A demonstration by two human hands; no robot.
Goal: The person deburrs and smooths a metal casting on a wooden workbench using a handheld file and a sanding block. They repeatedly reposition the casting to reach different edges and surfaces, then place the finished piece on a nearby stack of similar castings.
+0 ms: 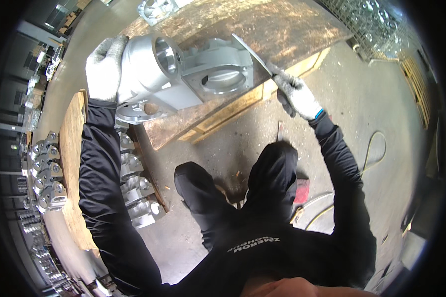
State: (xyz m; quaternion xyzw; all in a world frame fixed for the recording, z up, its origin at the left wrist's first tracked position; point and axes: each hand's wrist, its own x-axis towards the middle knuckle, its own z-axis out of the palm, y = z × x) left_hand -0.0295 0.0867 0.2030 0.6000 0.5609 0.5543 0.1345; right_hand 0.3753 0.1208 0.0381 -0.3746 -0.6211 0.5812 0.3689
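Note:
A large silver cast-metal housing (183, 74) with round bores lies on a worn wooden bench (282, 29). My left hand (104, 67), in a grey knit glove, grips the housing's left end and steadies it. My right hand (297, 96), also gloved, is closed around the handle of a long flat metal file (252, 54). The file's blade reaches up and left and rests against the housing's upper right edge. Both forearms wear black sleeves.
Several similar silver castings (134, 188) sit in rows on a wooden pallet (72, 163) at my left, with more (47, 173) beyond it. A wire cage of metal parts (376, 24) stands at top right. A hose (374, 153) loops on the concrete floor. My knees are below the bench.

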